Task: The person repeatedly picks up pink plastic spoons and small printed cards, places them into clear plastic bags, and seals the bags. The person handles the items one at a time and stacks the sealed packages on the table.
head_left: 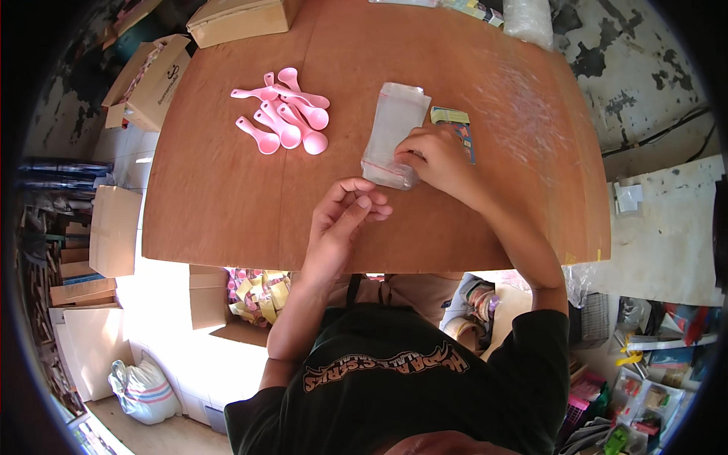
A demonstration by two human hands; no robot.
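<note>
A stack of clear plastic bags [397, 114] lies on the brown table in front of me. My right hand [438, 157] is over the stack's lower right part, fingers bent in a pinch at the top bag's edge. Just below and left of the stack is my left hand [345, 216], palm turned up, its fingers loosely curled and holding nothing. Partly behind my right hand lies a small printed packet [451, 116] in yellow and blue. Farther left, several pink measuring spoons [290, 135] rest in a loose pile.
Thin clear plastic strips [523, 114] are scattered on the right of the tabletop [220, 205]. A cardboard box [243, 21] sits at the far left edge, and a bubble-wrap roll [528, 23] at the far right. Below the near edge stands an open carton [208, 296].
</note>
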